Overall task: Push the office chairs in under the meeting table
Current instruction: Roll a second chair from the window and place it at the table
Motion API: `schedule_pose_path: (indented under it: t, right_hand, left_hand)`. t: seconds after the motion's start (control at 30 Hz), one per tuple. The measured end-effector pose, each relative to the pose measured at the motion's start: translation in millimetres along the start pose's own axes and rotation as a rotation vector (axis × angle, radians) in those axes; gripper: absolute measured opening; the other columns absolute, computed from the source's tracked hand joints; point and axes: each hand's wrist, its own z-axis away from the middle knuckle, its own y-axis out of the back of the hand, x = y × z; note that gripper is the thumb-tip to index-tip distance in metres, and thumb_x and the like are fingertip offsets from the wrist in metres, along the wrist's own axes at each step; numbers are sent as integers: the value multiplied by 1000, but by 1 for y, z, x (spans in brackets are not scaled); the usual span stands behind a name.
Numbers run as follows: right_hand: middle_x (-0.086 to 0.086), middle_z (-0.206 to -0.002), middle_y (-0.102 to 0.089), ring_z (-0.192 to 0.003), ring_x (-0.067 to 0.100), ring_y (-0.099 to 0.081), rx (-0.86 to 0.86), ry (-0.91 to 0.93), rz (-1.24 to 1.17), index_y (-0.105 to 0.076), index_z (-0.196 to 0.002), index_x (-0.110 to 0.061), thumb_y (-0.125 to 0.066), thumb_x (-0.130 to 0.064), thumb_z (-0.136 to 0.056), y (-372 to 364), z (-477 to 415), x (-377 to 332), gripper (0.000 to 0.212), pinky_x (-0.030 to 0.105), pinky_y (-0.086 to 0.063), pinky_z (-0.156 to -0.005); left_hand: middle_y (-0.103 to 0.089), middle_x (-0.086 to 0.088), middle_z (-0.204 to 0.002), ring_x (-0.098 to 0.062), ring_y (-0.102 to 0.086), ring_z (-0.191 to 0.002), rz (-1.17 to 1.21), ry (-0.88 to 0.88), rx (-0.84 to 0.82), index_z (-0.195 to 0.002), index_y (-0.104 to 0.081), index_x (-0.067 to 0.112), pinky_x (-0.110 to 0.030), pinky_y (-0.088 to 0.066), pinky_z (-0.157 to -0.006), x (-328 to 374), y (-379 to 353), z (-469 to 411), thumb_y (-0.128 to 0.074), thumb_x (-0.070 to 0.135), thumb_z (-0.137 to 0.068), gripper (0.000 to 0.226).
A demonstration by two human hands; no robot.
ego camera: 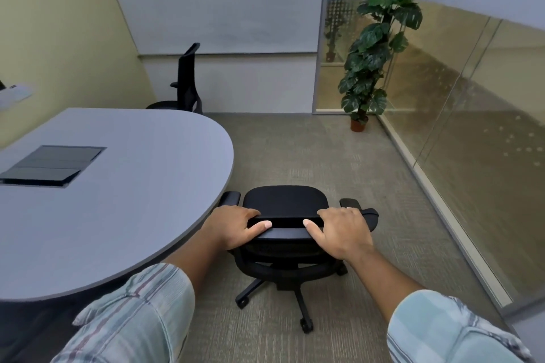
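Note:
A black office chair [284, 203] on castors stands in front of me, just off the rounded end of the grey meeting table [132, 186]. Its left armrest lies close to the table's edge. My left hand [236, 225] grips the left part of the chair's backrest top. My right hand [343, 230] grips the right part of the same bar. A second black office chair [185, 82] stands at the table's far side, its seat partly tucked behind the tabletop.
A dark cable hatch [53, 165] is set into the tabletop. A potted plant [374, 53] stands in the far corner by the glass partition [472, 127], which runs along the right. Carpet floor [309, 150] stretches between chair and plant.

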Motion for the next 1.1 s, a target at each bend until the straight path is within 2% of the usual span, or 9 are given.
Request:
schedule_pose_path:
  t: [0.07, 0.23, 0.37, 0.5, 0.57, 0.7, 0.9, 1.0, 1.1]
  right_hand:
    - [-2, -92, -76, -92, 25, -71, 4, 12, -17, -76, -107, -22, -17, -79, -100, -3, -13, 0, 81, 48, -52, -98]
    - [0, -79, -69, -80, 28, -68, 10, 39, -66, -67, -84, -20, -21, -78, -100, -9, -42, -6, 75, 49, -53, -90]
    - [1, -81, -71, -83, 28, -69, 2, 60, -76, -69, -85, -20, -20, -77, -101, -11, -60, -12, 77, 50, -53, -93]
    - [5, -88, -74, -87, 29, -70, -7, 110, -117, -73, -91, -18, -18, -77, -100, -13, -79, -18, 81, 52, -53, -94]
    - [6, -93, -76, -92, 30, -71, -8, 132, -131, -74, -96, -17, -17, -76, -100, -14, -89, -19, 82, 53, -52, -96]
    - [7, -97, -77, -94, 31, -72, -14, 180, -137, -76, -100, -16, -14, -75, -99, -17, -111, -19, 86, 54, -51, -97]
    - [4, -89, -75, -87, 30, -71, -7, 206, -156, -75, -93, -17, -19, -74, -98, -21, -147, -25, 80, 56, -52, -96]
    - [3, -85, -74, -83, 29, -71, -8, 189, -161, -74, -90, -17, -24, -73, -99, -25, -156, -27, 76, 56, -52, -95]
    - [3, -87, -75, -85, 29, -72, -19, 189, -152, -75, -93, -17, -23, -73, -99, -26, -160, -31, 76, 56, -52, -97]
  left_hand:
    - [-79, 8, -120, -17, -72, -107, -1, 17, -6, -142, -67, 34, -44, -60, -91, -4, 2, -5, -6, 93, -90, 99]
    - [-78, 12, -114, -14, -71, -103, 22, 77, -14, -136, -70, 38, -40, -58, -89, -19, 7, -13, -15, 88, -95, 85]
    - [-76, 14, -102, -8, -67, -90, 31, 113, -14, -128, -71, 40, -35, -55, -80, -34, 9, -23, -19, 84, -100, 73]
    - [-78, 13, -109, -9, -68, -94, -14, 154, -10, -130, -70, 41, -38, -58, -84, -53, 6, -30, -22, 81, -103, 68]
    - [-78, 15, -109, -8, -67, -93, -25, 175, 17, -129, -70, 44, -33, -53, -78, -61, 1, -32, -24, 81, -105, 64]
    - [-74, 16, -95, -5, -62, -81, -8, 214, 48, -111, -69, 44, -25, -39, -65, -69, 0, -40, -13, 90, -99, 73]
    - [-73, 12, -90, -8, -62, -79, -8, 278, 42, -101, -68, 38, -30, -44, -66, -90, 2, -57, -11, 91, -98, 78]
    - [-76, 9, -96, -13, -66, -84, -21, 278, 7, -106, -72, 33, -37, -53, -72, -99, 9, -71, -8, 93, -95, 88]
    - [-77, 8, -97, -15, -67, -85, -14, 272, -9, -111, -74, 33, -38, -51, -73, -107, 10, -78, -14, 92, -95, 86]
